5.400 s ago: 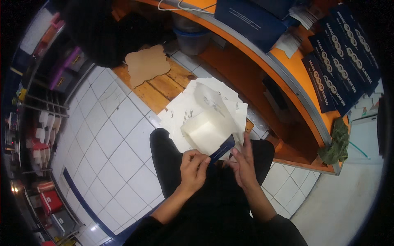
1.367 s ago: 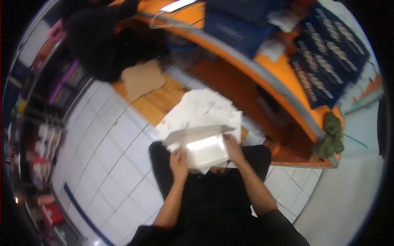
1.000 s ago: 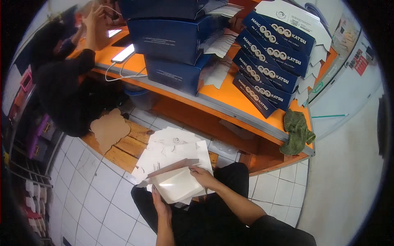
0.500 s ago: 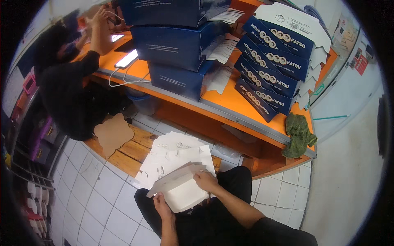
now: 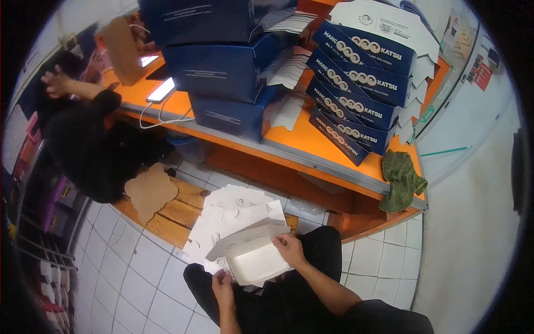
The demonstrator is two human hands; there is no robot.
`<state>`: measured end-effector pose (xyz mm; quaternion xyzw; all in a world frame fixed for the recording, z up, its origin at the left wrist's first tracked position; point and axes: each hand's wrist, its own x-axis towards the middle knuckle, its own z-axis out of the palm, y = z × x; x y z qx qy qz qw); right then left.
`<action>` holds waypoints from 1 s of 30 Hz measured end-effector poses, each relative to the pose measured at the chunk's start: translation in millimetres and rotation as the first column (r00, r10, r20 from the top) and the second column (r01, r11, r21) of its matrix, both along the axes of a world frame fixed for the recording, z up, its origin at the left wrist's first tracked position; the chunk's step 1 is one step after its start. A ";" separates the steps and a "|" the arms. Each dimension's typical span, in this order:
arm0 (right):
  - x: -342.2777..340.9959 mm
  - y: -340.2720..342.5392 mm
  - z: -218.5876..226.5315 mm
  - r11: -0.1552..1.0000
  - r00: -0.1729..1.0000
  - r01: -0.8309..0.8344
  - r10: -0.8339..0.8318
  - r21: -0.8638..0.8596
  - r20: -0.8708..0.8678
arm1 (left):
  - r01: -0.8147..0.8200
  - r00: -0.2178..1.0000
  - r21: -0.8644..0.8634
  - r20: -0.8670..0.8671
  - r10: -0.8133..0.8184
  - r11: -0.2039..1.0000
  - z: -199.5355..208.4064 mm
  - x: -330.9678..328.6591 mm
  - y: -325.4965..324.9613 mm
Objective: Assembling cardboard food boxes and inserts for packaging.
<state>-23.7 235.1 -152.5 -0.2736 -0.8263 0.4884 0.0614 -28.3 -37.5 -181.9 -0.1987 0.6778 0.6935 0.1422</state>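
A white cardboard food box (image 5: 258,264), partly folded with its lid side raised at the back, rests over my lap with its inside facing up. My right hand (image 5: 290,251) pinches the box's right side near the raised lid. At the near left corner, my left hand (image 5: 223,287) has its fingertips closed on the edge of the box's side flap. Flat white box blanks (image 5: 231,209) lie stacked just beyond the box, on the wooden bench (image 5: 186,203).
Blue boxes (image 5: 225,69) stand in tall stacks on the orange table (image 5: 300,139). A green cloth (image 5: 399,181) hangs at its corner, and a phone (image 5: 161,90) lies left with a cable. A co-worker in black (image 5: 83,139) sits left, near a brown cardboard piece (image 5: 151,192).
The box's near left side has opened outward, and my left hand has shifted slightly right and down. My right hand has moved a little right. The co-worker's hand has left the brown carton.
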 end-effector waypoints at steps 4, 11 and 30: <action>18.8 2.2 -28.9 0.969 0.987 0.054 -0.088 -0.241 -0.136 | 0.092 0.996 -0.052 0.015 -0.091 0.994 18.3 4.6 9.0; 34.6 -18.1 44.1 0.954 0.932 -0.264 0.214 -0.142 -0.294 | 0.285 0.938 -0.530 -0.018 -0.347 0.798 7.8 -1.0 -6.7; 57.7 -30.8 131.5 0.607 0.609 -0.789 0.793 0.091 -0.009 | 0.347 0.929 0.130 0.089 -0.359 0.929 34.6 11.0 10.3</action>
